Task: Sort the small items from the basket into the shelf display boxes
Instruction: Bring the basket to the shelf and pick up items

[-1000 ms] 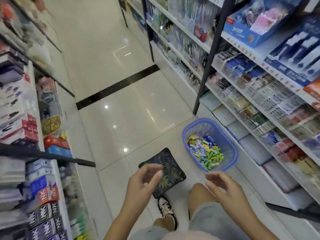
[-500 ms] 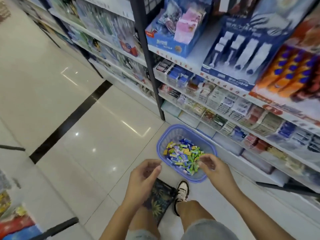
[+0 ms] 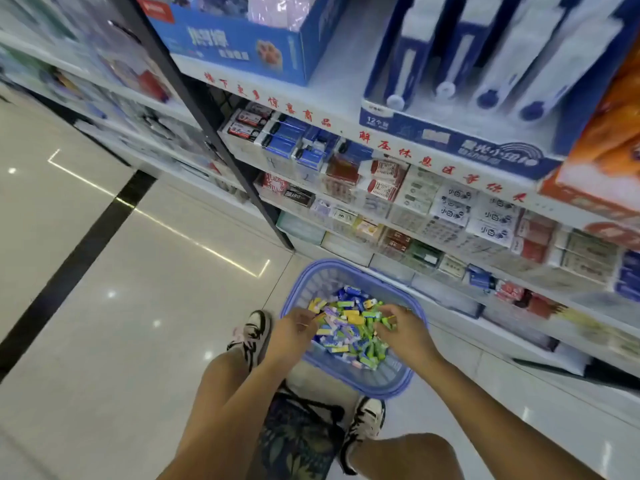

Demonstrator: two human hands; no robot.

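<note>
A blue plastic basket (image 3: 349,271) stands on the floor against the bottom shelf, holding a heap of small colourful packets (image 3: 349,329). Both my hands are down inside it. My left hand (image 3: 294,329) sits at the heap's left side with its fingertips dipped among yellow and purple packets; whether it holds any is hidden. My right hand (image 3: 403,332) is at the right side, fingers curled round a few green packets. Rows of small display boxes (image 3: 450,209) fill the shelves just behind the basket.
A black shelf upright (image 3: 207,133) slants down to the floor left of the basket. Big blue cartons (image 3: 242,46) sit on the upper shelf. A dark floral cushion (image 3: 298,441) lies between my feet. Glossy tiled aisle floor (image 3: 121,306) spreads to the left.
My view has swung right and down onto the shelf. Both hands went from hovering above the floor into the basket, the right one first, and now sit in the packets.
</note>
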